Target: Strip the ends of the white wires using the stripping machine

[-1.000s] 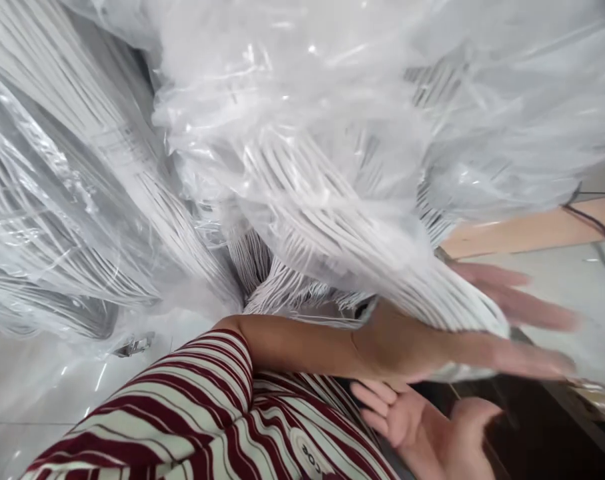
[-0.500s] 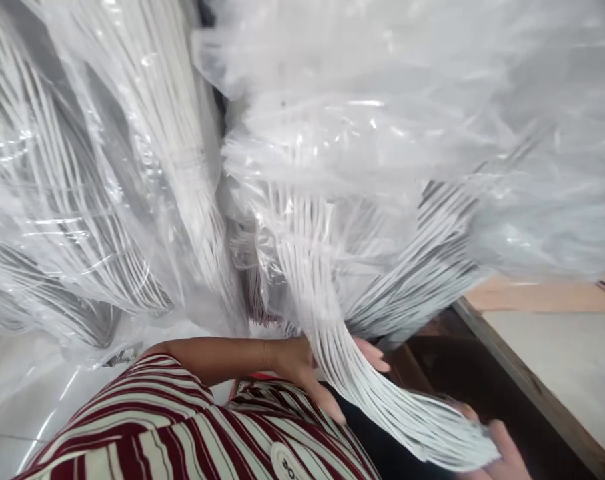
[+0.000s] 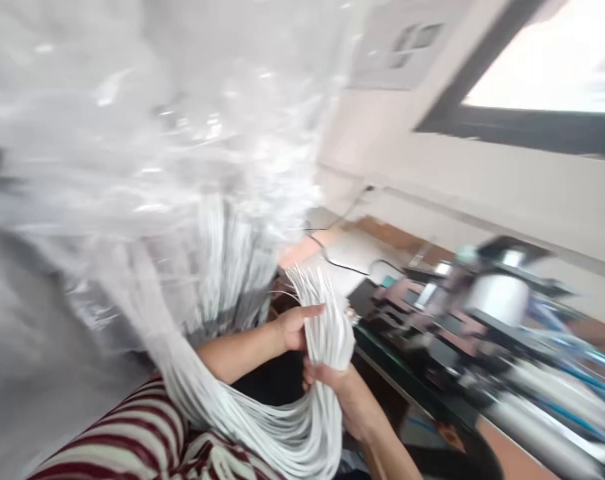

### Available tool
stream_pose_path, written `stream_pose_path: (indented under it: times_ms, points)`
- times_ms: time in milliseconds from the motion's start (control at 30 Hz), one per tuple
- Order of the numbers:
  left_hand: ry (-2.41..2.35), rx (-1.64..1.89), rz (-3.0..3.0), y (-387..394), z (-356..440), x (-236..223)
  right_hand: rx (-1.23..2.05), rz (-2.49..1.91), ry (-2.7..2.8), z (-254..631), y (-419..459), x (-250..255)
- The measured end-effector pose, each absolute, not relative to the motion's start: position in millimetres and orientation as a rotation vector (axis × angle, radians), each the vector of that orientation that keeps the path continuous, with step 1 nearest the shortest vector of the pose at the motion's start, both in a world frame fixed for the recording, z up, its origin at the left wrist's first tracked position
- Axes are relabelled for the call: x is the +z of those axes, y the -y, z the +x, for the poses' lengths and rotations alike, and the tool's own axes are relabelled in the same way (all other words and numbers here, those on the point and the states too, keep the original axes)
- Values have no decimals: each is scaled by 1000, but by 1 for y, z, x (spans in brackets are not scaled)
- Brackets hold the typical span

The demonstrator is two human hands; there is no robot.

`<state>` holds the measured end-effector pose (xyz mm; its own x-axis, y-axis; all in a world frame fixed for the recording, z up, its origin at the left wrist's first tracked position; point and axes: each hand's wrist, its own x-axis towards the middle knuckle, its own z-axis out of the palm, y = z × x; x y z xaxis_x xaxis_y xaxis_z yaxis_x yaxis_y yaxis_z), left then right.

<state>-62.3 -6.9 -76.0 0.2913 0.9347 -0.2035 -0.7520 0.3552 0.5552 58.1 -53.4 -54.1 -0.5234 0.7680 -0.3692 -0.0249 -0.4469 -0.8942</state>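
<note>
A thick bundle of white cables [image 3: 262, 427] sweeps down from the hanging plastic sheeting on the left, loops low in front of me and rises again. My left hand [image 3: 298, 327] grips it near its loose upper ends, thumb across the strands. Just below, my right hand [image 3: 327, 375] is wrapped round the same bundle, thumb on the near side. Above my left hand the cable ends fan out. Some fingers of both hands are hidden behind the strands.
Clear plastic sheeting [image 3: 222, 133] covers more hanging cables [image 3: 222, 260] on the left. A machine [image 3: 447, 320] with rollers and blue tubes, blurred, stands on a bench at right. A dark-framed window [image 3: 512, 123] is set in the wall behind.
The view has swung right, bringing the machine and window into sight. The cable bundle's end has been raised upright, and both hands have come close together round it.
</note>
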Motion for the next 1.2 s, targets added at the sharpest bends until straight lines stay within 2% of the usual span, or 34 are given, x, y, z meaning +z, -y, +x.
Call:
stream_pose_path:
  times_ms: [133, 200, 500, 633, 800, 933, 1000, 1200]
  points:
    - [-395, 981, 565, -17, -56, -47, 1682, -1019, 1508, 67, 38, -47]
    - [-388, 967, 607, -24, -55, -46, 1652, -1013, 1471, 67, 31, -58]
    - [-664, 727, 548, -47, -72, -135, 1941, -1134, 1158, 37, 42, -149]
    - [-781, 737, 541, -53, -74, -145, 1953, -1159, 1114, 31, 45, -165]
    - [-887, 934, 650, -51, -62, -112, 1808, -1025, 1194, 51, 23, -145]
    - [-907, 1059, 783, -35, -51, -76, 1308, -969, 1257, 79, -7, -100]
    - [-907, 1088, 845, -27, -44, -62, 1182, -1024, 1257, 89, -16, -80]
    - [-919, 1122, 969, -18, -27, -43, 1317, -1037, 941, 103, -9, -60]
